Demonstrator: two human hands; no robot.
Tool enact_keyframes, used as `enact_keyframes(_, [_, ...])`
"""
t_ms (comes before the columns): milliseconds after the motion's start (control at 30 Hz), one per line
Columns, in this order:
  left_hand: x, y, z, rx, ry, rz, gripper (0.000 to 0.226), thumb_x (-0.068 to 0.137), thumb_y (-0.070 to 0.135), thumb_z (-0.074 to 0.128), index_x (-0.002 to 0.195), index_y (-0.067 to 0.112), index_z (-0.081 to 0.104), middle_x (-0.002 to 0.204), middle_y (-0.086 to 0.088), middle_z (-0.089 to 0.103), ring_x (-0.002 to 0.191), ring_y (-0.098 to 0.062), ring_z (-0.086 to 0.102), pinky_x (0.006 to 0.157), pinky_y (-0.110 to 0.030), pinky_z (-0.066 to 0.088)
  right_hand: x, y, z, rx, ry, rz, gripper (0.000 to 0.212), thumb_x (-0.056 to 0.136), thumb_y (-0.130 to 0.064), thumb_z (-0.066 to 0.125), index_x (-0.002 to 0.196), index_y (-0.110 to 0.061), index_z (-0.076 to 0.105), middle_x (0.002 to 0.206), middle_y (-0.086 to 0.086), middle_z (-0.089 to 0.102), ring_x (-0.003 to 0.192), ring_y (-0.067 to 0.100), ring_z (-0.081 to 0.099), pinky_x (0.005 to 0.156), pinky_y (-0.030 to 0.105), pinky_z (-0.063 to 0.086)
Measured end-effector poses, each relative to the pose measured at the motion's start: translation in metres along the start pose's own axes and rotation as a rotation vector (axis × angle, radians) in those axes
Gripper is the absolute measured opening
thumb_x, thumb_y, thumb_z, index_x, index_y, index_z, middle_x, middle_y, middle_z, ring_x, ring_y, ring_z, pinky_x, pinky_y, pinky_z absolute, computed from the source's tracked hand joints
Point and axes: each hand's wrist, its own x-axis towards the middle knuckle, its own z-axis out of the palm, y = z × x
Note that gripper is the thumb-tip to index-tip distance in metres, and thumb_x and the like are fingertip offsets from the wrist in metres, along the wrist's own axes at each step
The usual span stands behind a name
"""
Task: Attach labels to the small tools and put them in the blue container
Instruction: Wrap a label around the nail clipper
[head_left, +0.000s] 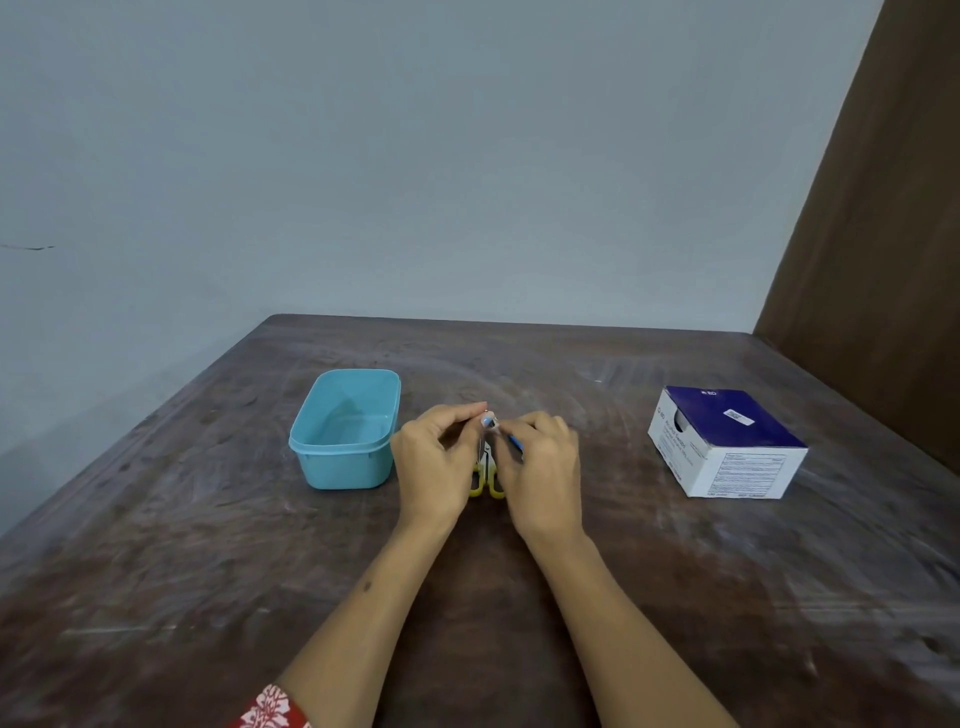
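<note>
A: What surrounds me?

B: I see a pale blue-grey wall behind a dark, scuffed wooden table (519, 597), with a brown panel (883, 234) rising at its far right corner. I take the blue container (343, 431) as my landmark: it stands open-topped on the table, and nothing shows inside it.

A: Where are my hands?

B: Just right of the container, close together above the table. My left hand (434, 462) sits nearest the container, its fingers curled in and its thumb and fingertips pinching the top of a small tool (485, 467), a pair of scissors with yellow-green handles. The handles point toward me, and the tip points away. My right hand (543, 467) is just beyond it, fingers curled, pinching at that same tip, where a small pale label (489, 422) with a blue spot shows. A thin blue piece (516, 443) pokes out beside my right fingers; I cannot tell what it is.

A: Anything else?

B: 1 white and navy cardboard box (727, 447), well right of the container. A red patterned sleeve (270, 709) shows on my left arm.
</note>
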Motion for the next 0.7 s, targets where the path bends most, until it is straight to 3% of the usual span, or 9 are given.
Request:
enact_keyframes(300, [-0.0011, 0.0008, 0.0001, 0.004, 0.007, 0.023, 0.015, 0.077, 0.003, 0.071, 0.09, 0.009, 0.075, 0.083, 0.002, 0.072, 0.079, -0.003, 0.067, 0.071, -0.01, 0.05, -0.0015, 0.0003, 0.0022, -0.017, 0.0, 0.049, 0.002, 0.077, -0.009, 0.071, 0.077, -0.01, 0.072, 0.072, 0.006, 0.062, 0.072, 0.029, 0.057, 0.069, 0.038, 0.043])
enact_keyframes(700, [-0.0026, 0.0002, 0.0011, 0.022, -0.004, 0.033, 0.015, 0.078, 0.004, 0.071, 0.091, 0.01, 0.075, 0.084, 0.003, 0.072, 0.08, -0.002, 0.067, 0.073, -0.012, 0.051, -0.0008, -0.0023, -0.0015, 0.006, -0.022, 0.034, 0.005, 0.082, -0.013, 0.067, 0.08, -0.01, 0.071, 0.077, 0.006, 0.061, 0.076, 0.025, 0.054, 0.074, 0.037, 0.042])
